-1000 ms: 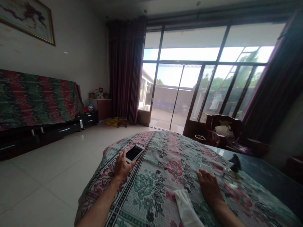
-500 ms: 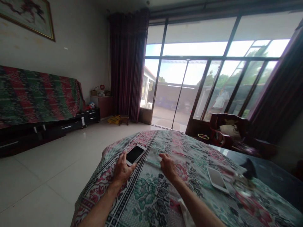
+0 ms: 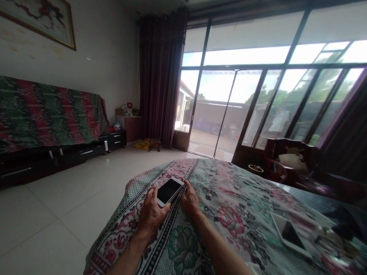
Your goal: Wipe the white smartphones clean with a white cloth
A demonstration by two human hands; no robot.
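A white smartphone (image 3: 169,190) with a dark screen lies at a slant over the flowered cloth, its screen facing up. My left hand (image 3: 153,211) grips its near left end, the fingers along the left side and the thumb at the near corner. At the far right corner of the phone is my right hand (image 3: 189,197), its curled fingers closed on the edge. Whether the phone rests on the cloth or is slightly raised, I cannot tell.
Flowered cloth (image 3: 232,221) covers the table. On the right lie a second white device (image 3: 290,233) with a dark screen and a blurred glass-like object (image 3: 334,240). Beyond stand a wooden chair (image 3: 289,152) and glass doors (image 3: 213,110). A black cabinet (image 3: 83,152) lines the left wall.
My right hand has moved left from above the cloth to the phone's right edge and closed on it. My left hand keeps its hold. The view has shifted a little.
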